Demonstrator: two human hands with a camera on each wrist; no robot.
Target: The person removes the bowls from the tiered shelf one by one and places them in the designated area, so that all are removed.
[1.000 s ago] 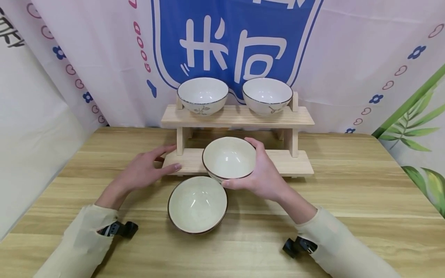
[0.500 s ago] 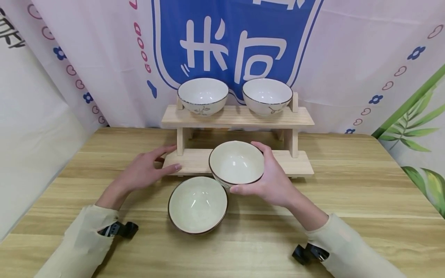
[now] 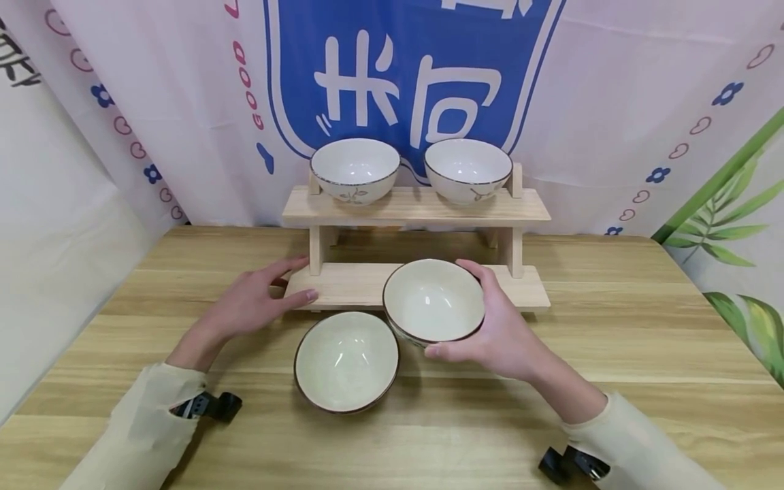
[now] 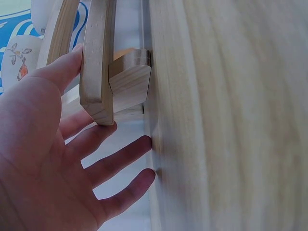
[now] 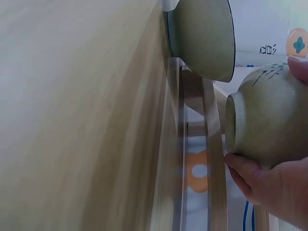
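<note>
My right hand [image 3: 499,340] grips a cream bowl [image 3: 431,299] with a dark rim, thumb at its near side and fingers round the far right. In the right wrist view the held bowl [image 5: 269,115] shows its foot and a dark sprig pattern, raised above the tabletop. Another cream bowl [image 3: 346,361] sits on the table just to its left and nearer. My left hand [image 3: 254,299] rests at the left end of the wooden rack's lower shelf [image 3: 349,286]. In the left wrist view its thumb lies along the board [image 4: 96,72], its other fingers spread fairly straight.
Two white bowls, one on the left [image 3: 355,170] and one on the right [image 3: 468,170], stand on the rack's upper shelf [image 3: 416,214]. A printed curtain [image 3: 612,82] hangs close behind the wooden table [image 3: 612,306].
My right hand has carried its bowl rightward and toward me, from over the lower shelf's middle to its front edge. The left hand and the other bowls keep their places.
</note>
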